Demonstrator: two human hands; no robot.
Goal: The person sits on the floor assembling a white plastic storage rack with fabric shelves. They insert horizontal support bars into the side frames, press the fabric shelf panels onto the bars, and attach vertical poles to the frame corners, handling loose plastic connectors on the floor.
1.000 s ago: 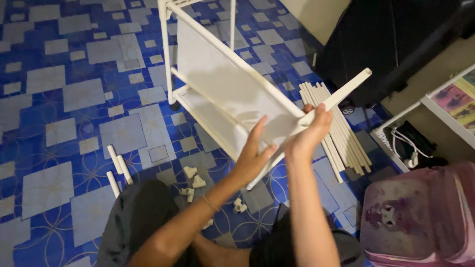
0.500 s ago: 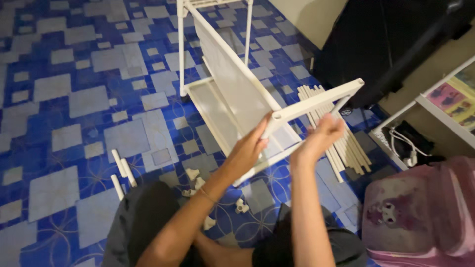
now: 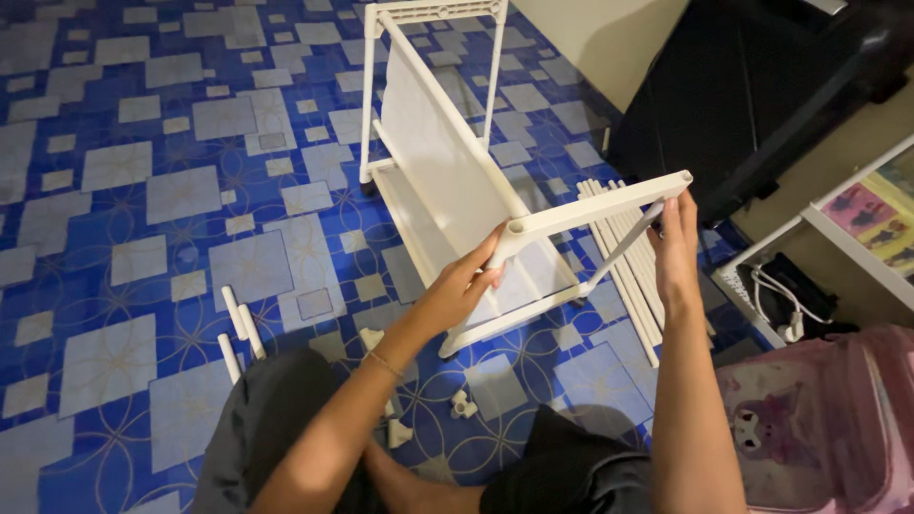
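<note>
Blue tiled floor (image 3: 143,190); both hands, left (image 3: 462,286) and right (image 3: 674,243), grip opposite ends of a white rack's (image 3: 438,181) top bar (image 3: 600,205), running left-right.

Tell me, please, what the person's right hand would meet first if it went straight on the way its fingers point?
The right hand points up the picture; its fingertips already touch the white plastic tube. Past it probably comes the black case, though depth is unclear.

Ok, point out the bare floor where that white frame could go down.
Widest bare tiles lie left of the white rack frame, beyond the short tubes. Crowded: connectors by the knees, loose tubes right, under the right hand; left hand grips the frame's corner.
</note>
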